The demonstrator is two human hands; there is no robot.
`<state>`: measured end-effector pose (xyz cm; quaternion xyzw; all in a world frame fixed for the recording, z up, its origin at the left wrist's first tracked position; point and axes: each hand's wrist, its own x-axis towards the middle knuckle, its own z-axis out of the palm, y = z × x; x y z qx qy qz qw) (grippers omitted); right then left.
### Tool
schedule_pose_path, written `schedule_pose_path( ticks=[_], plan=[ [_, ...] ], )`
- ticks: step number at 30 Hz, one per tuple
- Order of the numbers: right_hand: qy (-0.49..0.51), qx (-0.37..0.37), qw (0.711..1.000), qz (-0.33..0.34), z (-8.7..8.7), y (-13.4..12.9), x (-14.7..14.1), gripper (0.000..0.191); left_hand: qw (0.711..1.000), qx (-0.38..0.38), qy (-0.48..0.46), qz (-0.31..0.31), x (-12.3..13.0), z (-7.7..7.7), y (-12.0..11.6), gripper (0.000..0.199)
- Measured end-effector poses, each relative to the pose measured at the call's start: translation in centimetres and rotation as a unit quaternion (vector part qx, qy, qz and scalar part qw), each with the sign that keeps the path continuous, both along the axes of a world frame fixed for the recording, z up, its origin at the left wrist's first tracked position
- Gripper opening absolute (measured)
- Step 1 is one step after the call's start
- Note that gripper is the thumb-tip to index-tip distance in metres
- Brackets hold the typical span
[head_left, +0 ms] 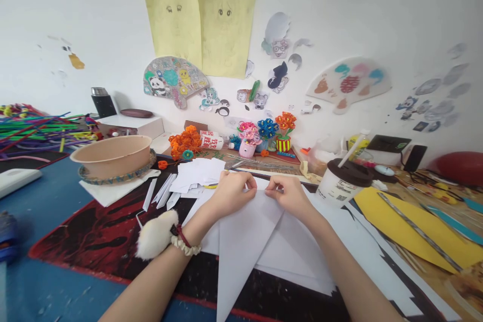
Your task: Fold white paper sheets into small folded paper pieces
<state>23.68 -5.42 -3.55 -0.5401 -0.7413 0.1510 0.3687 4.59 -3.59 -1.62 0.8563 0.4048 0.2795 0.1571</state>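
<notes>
A folded white paper [245, 241] with a long point toward me hangs between my hands. My left hand [236, 191] pinches its upper edge, and a cream scrunchie and a white fluffy ball [157, 234] are at that wrist. Close beside it, my right hand [289, 193] pinches the same edge, thumb against fingers. More white sheets [298, 251] lie beneath on the black and red mat [101, 241]. Beyond my left hand are a pile of white paper pieces [199, 173] and several narrow folded strips [163, 192].
A lidded cup with a straw [341, 183] stands right of my right hand. At the left sits a beige basin [113, 156]. Pipe-cleaner flowers [249, 136] line the back by the wall. Yellow card [418, 226] lies at the right.
</notes>
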Motion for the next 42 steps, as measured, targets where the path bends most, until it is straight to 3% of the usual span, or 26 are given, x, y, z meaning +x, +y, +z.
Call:
schedule_pose_path(
  ticks=[9, 23, 31, 38, 42],
  plan=[
    [0.010, 0.004, 1.000, -0.006, 0.2, 0.0, 0.9, 0.012, 0.999, -0.045, 0.002, 0.003, -0.4, 1.4, 0.0, 0.014],
    [0.024, 0.030, 0.997, -0.060, 0.1, 0.5, 3.1, 0.011, 0.999, -0.044, -0.003, 0.026, -2.8, 2.2, 1.5, 0.015],
    [0.034, 0.038, 0.995, -0.085, 0.3, 0.5, 3.6, 0.012, 0.998, -0.030, -0.003, 0.060, -4.2, 1.9, 2.4, 0.017],
    [0.058, -0.003, 0.998, -0.038, 0.4, 0.3, 2.7, 0.010, 0.996, -0.026, -0.050, 0.073, -3.0, 1.7, 2.1, 0.025],
    [0.061, -0.013, 0.997, -0.034, 0.5, 0.2, 2.3, 0.011, 0.999, -0.022, -0.014, 0.047, -2.3, 1.5, 1.4, 0.022]
  ],
)
